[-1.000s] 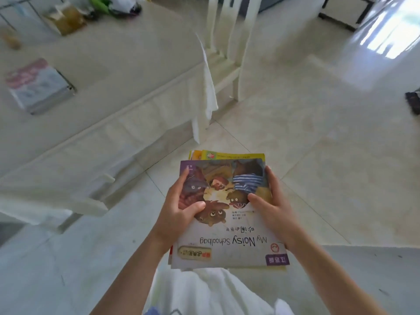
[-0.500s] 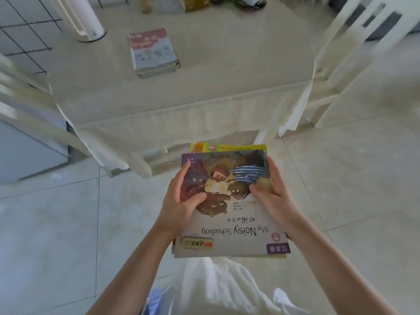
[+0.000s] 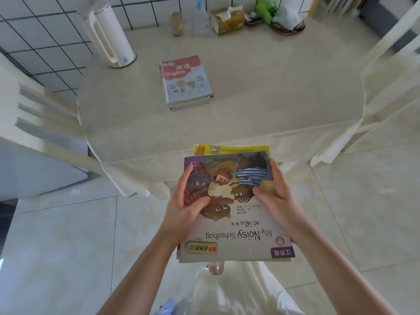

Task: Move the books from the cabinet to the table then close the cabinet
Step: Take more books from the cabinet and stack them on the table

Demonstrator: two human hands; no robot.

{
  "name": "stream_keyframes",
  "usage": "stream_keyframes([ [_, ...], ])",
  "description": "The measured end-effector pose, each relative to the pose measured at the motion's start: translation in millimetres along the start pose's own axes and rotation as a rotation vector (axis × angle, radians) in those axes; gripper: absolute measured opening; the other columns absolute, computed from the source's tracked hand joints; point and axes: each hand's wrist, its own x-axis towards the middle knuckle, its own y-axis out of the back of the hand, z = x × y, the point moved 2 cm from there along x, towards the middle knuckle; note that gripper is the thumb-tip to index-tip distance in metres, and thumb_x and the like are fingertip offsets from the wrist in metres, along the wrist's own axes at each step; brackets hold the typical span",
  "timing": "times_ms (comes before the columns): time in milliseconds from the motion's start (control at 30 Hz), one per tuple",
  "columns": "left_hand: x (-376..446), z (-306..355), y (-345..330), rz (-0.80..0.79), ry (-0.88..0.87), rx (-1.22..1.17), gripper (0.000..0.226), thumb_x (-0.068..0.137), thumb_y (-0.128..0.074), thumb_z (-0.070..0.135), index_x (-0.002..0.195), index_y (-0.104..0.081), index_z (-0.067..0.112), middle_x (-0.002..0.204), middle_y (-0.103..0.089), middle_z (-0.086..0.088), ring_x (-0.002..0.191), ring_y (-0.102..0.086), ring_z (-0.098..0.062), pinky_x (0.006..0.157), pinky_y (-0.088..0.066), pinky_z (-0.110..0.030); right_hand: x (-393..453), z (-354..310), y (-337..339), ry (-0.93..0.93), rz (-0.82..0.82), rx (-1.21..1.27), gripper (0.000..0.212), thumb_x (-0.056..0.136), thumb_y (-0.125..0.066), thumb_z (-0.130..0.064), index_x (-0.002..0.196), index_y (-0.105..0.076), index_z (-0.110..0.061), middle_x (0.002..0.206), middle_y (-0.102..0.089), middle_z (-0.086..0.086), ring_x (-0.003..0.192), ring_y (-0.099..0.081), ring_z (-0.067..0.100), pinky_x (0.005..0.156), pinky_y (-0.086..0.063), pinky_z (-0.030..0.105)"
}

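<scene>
- The table (image 3: pixel 261 114), draped in a pale cloth, fills the upper half of my view; its near edge is straight ahead of me, with a pale chair at each side.
- I carry a stack of thin picture books (image 3: pixel 236 223) in front of my body, held roughly level just short of the table's near edge. The top cover reads "My Noisy Schoolbag" and faces away from me; a yellow book pokes out at the stack's far end.
- A second pile, the English textbooks (image 3: pixel 186 83), already lies near the middle of the table, well apart from the books I carry.
- A white jug (image 3: pixel 109 35) stands toward the far left corner of the table; a tissue box (image 3: pixel 227 21) and small clutter sit along the far edge by the tiled wall.
- My left hand (image 3: pixel 184 201) grips the stack's left edge, thumb curled over the cover, the other fingers hidden beneath.
- My right hand (image 3: pixel 275 194) grips the right edge the same way, thumb pressed on top.
- Handling, as I judge it: these are light, floppy paperbacks with glossy covers, so they could slide apart or sag. Supporting both long edges from below and keeping the stack level seems safest when setting it down beside the other pile.
- The cabinet is out of view.
</scene>
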Motion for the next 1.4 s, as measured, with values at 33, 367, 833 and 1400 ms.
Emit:
stream_keyframes([
  [33,10.4,1.8,-0.5,0.002,-0.001,0.006,0.080,0.086,-0.063,-0.006,0.147,-0.033,0.037,0.099,-0.071,0.027,0.096,-0.070,-0.008,0.083,-0.059,-0.040,10.4,-1.3,0.7,-0.011,0.000,0.007,0.077,0.093,-0.052,0.006,0.145,-0.019,-0.040,0.110,-0.057,-0.026,0.089,-0.068,-0.003,0.067,-0.056,0.018],
  [367,142.4,38.6,-43.4,0.066,0.028,-0.029,0.087,0.085,-0.065,-0.006,0.150,-0.027,0.038,0.108,-0.071,0.014,0.091,-0.071,-0.005,0.070,-0.058,-0.026,160.0,-20.3,36.9,-0.072,-0.063,-0.055,0.076,0.091,-0.057,-0.007,0.149,-0.019,-0.040,0.132,-0.058,-0.003,0.111,-0.064,0.019,0.093,-0.053,0.050],
  [833,282.5,120.4,-102.5,0.140,-0.030,-0.207,0.089,0.082,-0.061,-0.017,0.149,-0.027,0.031,0.106,-0.072,0.012,0.090,-0.072,-0.007,0.064,-0.057,-0.022,328.5,-85.1,96.2,-0.109,-0.094,-0.085,0.088,0.088,-0.064,-0.003,0.153,-0.008,-0.026,0.127,-0.060,-0.004,0.114,-0.062,0.019,0.101,-0.047,0.049],
  [1400,411.2,131.6,-89.4,-0.152,0.071,-0.170,0.085,0.062,-0.074,-0.025,0.133,-0.046,0.013,0.110,-0.071,-0.016,0.101,-0.069,-0.032,0.079,-0.059,-0.045,444.5,-114.6,121.4,-0.307,-0.269,0.137,0.070,0.051,-0.069,0.031,0.112,-0.057,-0.002,0.091,-0.073,0.015,0.077,-0.072,0.027,0.066,-0.061,0.039],
])
